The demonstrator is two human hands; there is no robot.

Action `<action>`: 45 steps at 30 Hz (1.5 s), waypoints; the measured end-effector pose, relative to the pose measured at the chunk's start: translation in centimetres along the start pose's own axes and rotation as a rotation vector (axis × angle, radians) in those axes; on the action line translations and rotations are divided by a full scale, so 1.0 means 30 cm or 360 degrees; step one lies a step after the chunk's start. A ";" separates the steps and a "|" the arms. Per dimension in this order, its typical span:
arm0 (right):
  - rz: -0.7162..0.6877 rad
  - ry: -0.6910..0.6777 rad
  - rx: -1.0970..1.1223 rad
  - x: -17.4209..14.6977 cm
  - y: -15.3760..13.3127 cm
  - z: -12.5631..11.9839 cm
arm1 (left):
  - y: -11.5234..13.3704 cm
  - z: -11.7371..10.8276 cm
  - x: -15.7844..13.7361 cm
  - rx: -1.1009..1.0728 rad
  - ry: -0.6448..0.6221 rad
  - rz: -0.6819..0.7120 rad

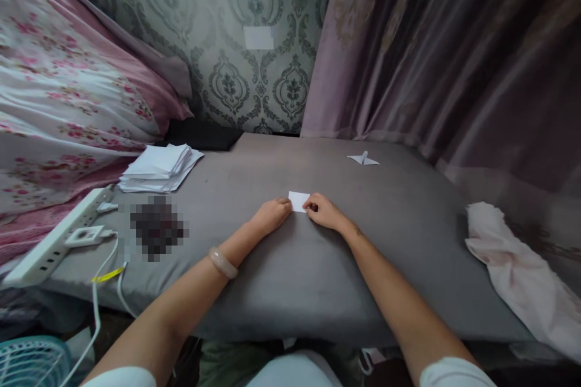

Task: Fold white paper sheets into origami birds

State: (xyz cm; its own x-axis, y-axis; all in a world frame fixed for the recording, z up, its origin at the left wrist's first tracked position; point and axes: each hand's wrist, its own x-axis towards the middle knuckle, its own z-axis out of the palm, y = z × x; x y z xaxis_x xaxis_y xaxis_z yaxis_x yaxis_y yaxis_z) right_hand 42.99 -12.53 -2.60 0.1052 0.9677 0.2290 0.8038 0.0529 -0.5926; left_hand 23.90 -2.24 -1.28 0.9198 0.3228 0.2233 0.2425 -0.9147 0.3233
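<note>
- Your left grip (275, 214) has its fingers bunched together at the left edge of the paper (299, 201); the tips are hidden, so I cannot tell whether they pinch or only press.
- Your right grip (325, 213) curls thumb and forefinger close together at the right edge; how firmly they hold I cannot tell.
- The paper lies between them, near the middle of the desk (290, 278). Uneven pulling could skew or crease it; pulling too hard could tear it.
- Beneath, the desk's grey cover (336, 299) looks soft: a hard press might let the paper buckle, and a ruck could shift it.
- Your bangle (223, 262) could drag on that cover if your left forearm drops.
- Beyond your right grip, well apart, sits a folded piece (363, 159); a wide reach could knock or flatten it.
- Off to your left, the stack (158, 162) is uneven; a brush could make its sheets slide.
- Nearer you, the cord (96, 308) hangs over the edge; snagging it could drag the power strip (49, 247).
</note>
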 end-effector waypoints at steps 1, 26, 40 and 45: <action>-0.0001 0.0013 -0.0026 -0.001 -0.008 0.001 | -0.005 -0.003 0.009 0.0039 -0.0019 0.0009; 0.0373 0.0221 -0.0181 0.010 -0.038 0.002 | -0.077 0.003 0.040 0.0003 0.0101 0.0158; -0.0188 -0.0117 -0.0498 -0.025 -0.107 0.000 | -0.089 -0.003 0.051 -0.0076 0.0096 0.0128; -0.0140 -0.0008 -0.0504 -0.013 -0.120 0.007 | -0.084 -0.007 0.056 -0.0073 0.0092 0.0085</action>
State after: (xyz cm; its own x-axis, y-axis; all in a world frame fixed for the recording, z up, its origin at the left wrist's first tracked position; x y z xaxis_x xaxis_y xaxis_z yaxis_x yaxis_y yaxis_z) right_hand 39.94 -13.05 -0.73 0.0250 0.9641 0.2643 0.9520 0.0577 -0.3007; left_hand 24.76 0.67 -1.52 0.9113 0.2887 0.2936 0.1780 -0.9192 0.3511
